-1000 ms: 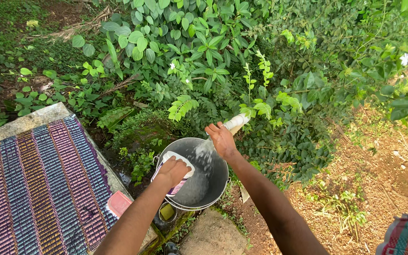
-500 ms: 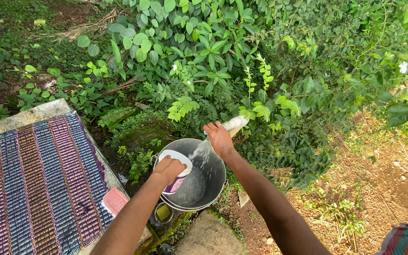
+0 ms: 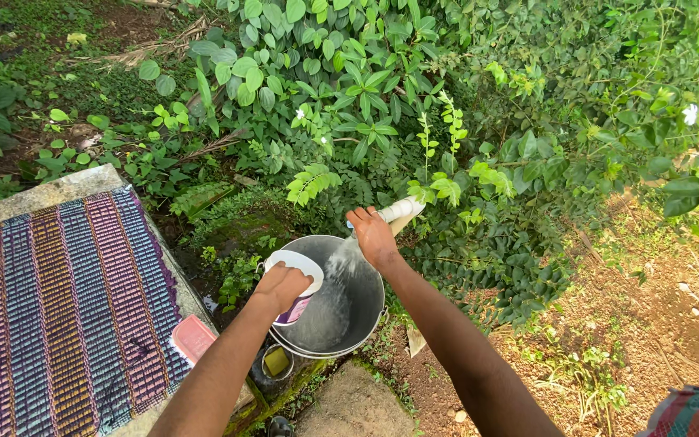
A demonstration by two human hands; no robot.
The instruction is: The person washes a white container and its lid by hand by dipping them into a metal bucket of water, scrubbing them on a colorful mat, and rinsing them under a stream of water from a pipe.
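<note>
A round metal bucket (image 3: 363, 314) stands on the ground below me. My left hand (image 3: 282, 286) grips a white cup (image 3: 297, 265) with a purple side, held over the bucket's left rim. My right hand (image 3: 373, 236) rests on the end of a white pipe (image 3: 400, 211) that comes out of the bushes. Water (image 3: 340, 263) pours from the pipe into the bucket.
A striped purple and brown mat (image 3: 58, 307) lies on a stone slab at the left, with a pink soap block (image 3: 192, 337) at its edge. A small container (image 3: 277, 362) sits beside the bucket. Dense green bushes (image 3: 414, 105) stand behind; bare earth (image 3: 649, 316) lies to the right.
My left hand with the cup has shifted slightly up and left along the bucket's rim. The water keeps flowing and my right hand stays on the pipe.
</note>
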